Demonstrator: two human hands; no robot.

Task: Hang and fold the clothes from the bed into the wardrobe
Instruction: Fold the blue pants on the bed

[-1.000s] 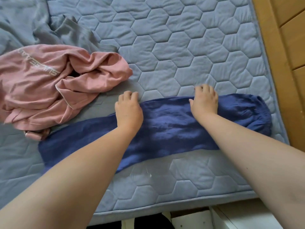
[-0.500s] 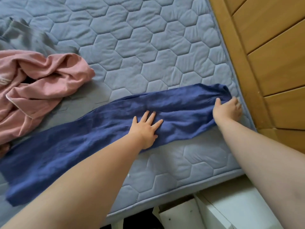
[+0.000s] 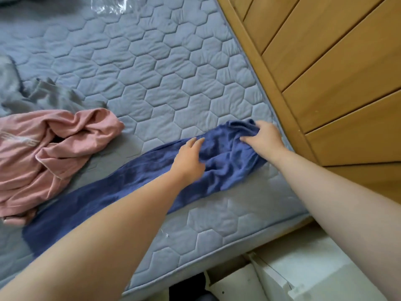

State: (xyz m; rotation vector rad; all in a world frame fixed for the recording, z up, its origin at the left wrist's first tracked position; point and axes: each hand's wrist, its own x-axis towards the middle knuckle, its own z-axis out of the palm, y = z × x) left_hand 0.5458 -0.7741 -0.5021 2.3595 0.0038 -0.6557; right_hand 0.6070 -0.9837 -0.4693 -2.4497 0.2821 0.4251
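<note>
On mattress (image 3: 152, 79): right hand (image 3: 263, 139) grip bunching blue trousers (image 3: 225, 157) end; left hand (image 3: 189, 158) flat, fingers spread on fabric.

Pink garment (image 3: 50, 153) cut off by left edge; white print on it too smeared for me to read. Grey garment (image 3: 54, 94) runs off left edge, upper part blurred. Blue garment (image 3: 134, 177): my left forearm hides middle stretch. Right hand (image 3: 263, 137) fingertips buried in bunched blue cloth; grip I cannot fully see. Clear plastic (image 3: 108, 4) clipped by top edge.
</note>
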